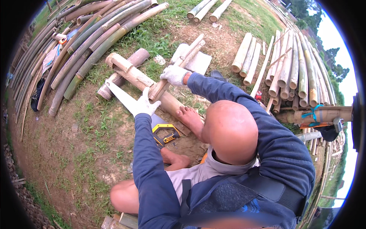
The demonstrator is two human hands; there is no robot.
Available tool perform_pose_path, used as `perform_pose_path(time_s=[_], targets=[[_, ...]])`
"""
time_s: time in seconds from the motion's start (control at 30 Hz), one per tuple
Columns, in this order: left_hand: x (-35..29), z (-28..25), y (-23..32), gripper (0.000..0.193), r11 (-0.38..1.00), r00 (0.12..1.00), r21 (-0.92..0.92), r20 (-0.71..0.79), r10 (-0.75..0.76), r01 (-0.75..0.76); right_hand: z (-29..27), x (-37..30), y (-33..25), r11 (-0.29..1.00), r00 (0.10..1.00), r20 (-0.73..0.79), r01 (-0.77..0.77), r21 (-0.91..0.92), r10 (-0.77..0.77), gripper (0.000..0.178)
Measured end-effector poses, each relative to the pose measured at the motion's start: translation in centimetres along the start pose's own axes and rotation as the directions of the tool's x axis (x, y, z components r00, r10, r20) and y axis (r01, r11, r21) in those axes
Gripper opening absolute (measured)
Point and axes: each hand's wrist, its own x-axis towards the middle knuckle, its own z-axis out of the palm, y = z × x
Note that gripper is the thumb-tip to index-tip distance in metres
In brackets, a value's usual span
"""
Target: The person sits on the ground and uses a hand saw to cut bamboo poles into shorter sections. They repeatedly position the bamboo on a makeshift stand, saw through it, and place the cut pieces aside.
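My right hand (174,75), in a white glove, is closed round a short bamboo piece (163,86) slanting across a thick bamboo pole (140,79). At that piece's near end is my gloved left hand (144,104), thumb and finger spread apart. Beneath the left hand runs the pale, tapering blade (121,94) of a handsaw. The saw's yellow and black handle (166,134) is low beside my bare foot (190,119), which rests against the thick pole. Part of the blade is hidden by the left hand.
A shorter bamboo length (131,66) lies crosswise under the thick pole's far end. Long bamboo poles (110,36) are heaped at the far left. Cut poles (291,72) are stacked at the right. A pale slab (198,63) lies beyond my right hand.
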Motion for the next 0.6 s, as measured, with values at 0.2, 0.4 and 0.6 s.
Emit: perform_pose_path(time_s=[0.2,0.4,0.6], targets=[[0.0,-0.1,-0.2,0.1,1.0,1.0,-0.008,0.011,0.015,-0.015,0.1,0.1,-1.0,0.997,0.999,0.011,-0.044,-0.064,0.045,0.034],[-0.4,-0.6,0.5,0.092,1.0,1.0,0.024,0.01,-0.002,0.002,-1.0,0.1,-1.0,0.995,0.995,0.065,-0.069,-0.066,0.073,0.034],[-0.4,-1.0,0.9,0.09,1.0,1.0,0.003,0.017,-0.013,0.013,-1.7,0.5,-1.4,0.994,0.989,0.112,-0.096,-0.048,0.101,0.026]])
